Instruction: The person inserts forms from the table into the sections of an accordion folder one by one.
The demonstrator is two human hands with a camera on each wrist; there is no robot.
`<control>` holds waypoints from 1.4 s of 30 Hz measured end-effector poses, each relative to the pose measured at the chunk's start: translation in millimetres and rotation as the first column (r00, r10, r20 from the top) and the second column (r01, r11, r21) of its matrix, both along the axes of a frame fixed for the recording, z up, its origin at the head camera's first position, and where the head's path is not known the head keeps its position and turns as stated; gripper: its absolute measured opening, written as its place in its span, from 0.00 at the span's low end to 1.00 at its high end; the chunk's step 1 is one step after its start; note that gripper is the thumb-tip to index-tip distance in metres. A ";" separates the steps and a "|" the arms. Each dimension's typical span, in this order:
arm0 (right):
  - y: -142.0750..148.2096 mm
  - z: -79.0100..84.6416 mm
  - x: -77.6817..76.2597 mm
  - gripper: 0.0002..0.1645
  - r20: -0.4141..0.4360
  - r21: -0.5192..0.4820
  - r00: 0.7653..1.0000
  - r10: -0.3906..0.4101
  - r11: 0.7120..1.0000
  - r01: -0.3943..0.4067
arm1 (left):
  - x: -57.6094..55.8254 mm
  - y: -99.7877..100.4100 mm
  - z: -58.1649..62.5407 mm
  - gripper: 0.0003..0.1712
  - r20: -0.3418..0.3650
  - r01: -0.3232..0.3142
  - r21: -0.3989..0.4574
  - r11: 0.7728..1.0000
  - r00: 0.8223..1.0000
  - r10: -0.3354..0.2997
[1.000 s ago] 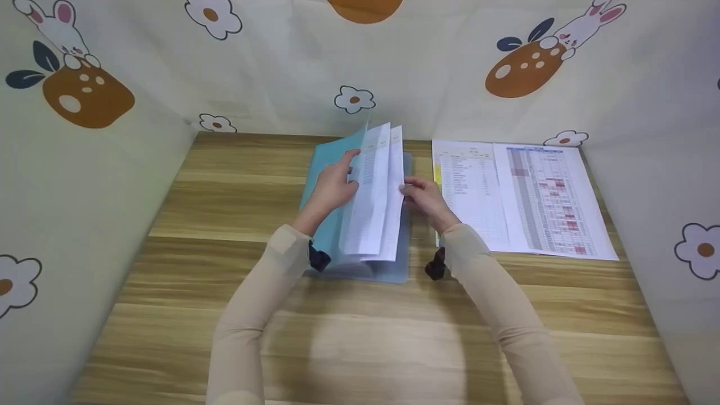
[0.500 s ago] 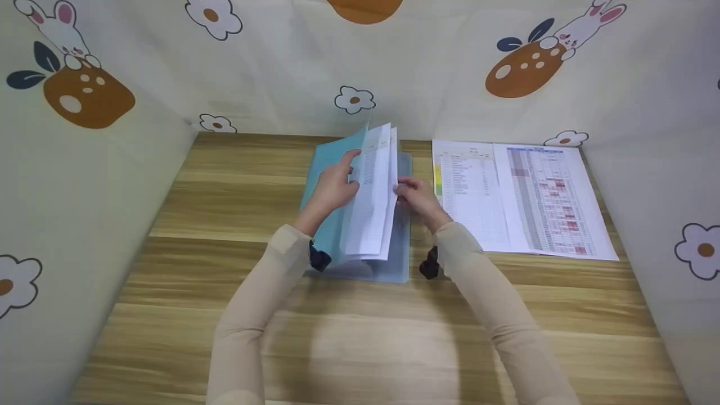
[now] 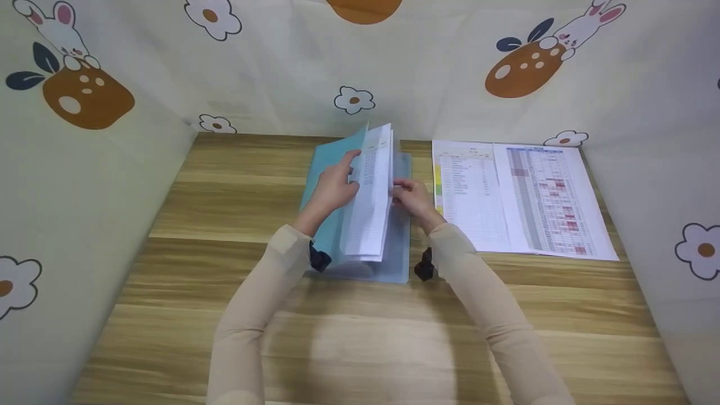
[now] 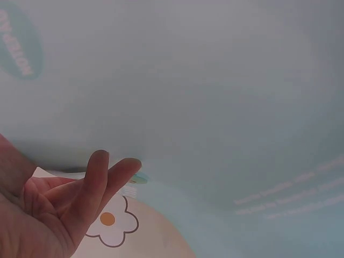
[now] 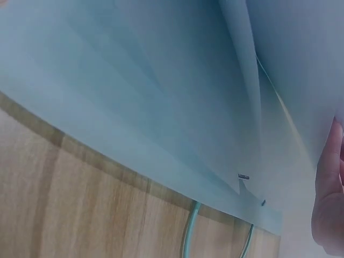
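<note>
A blue-green plastic folder (image 3: 336, 154) stands partly opened on the table, its cover raised at the left. White printed sheets (image 3: 368, 208) rise inside it, their edges fanned slightly. My left hand (image 3: 333, 188) holds the raised cover and leaf from the left, index finger stretched along it and thumb at its edge. In the left wrist view, the pale cover (image 4: 204, 118) fills most of the picture, above the bent fingers (image 4: 97, 177). My right hand (image 3: 415, 198) pinches the sheets' right edge; its fingertips are partly hidden behind the paper. The right wrist view shows this hand (image 5: 329, 199) against a sheet.
To the right, two printed tables on white paper (image 3: 523, 202) lie flat, with coloured tabs (image 3: 438, 185) along the left edge. Thin teal cords (image 5: 191, 228) stick out from the folder's edge. A patterned cloth (image 3: 281, 73) encloses the wooden table (image 3: 225, 191) at the back and sides.
My right hand has moved a little left, bringing the right-hand sheet's edge against the others, so the fan has narrowed. The left hand has stayed in place.
</note>
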State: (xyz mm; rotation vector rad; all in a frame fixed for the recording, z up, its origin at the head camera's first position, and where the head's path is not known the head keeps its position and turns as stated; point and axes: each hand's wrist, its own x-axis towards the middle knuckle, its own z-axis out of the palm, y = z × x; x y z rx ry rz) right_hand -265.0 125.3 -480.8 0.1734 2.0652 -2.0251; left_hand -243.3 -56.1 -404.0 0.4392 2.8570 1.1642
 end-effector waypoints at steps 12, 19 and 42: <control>0.9 -2.7 -0.1 0.20 0.017 0.005 1.000 -0.005 1.000 0.005 | -0.6 0.7 -0.2 0.33 0.012 -0.004 -0.009 1.000 1.000 0.004; 6.2 -5.6 -0.3 0.20 0.050 -0.044 0.999 -0.011 0.999 0.013 | -0.5 0.7 0.0 0.34 0.004 0.003 -0.001 1.000 1.000 -0.003; 66.7 3.3 -0.9 0.21 -0.007 0.049 0.999 0.044 0.998 -0.043 | -1.0 -0.3 -1.5 0.33 0.023 -0.001 0.000 1.000 1.000 0.001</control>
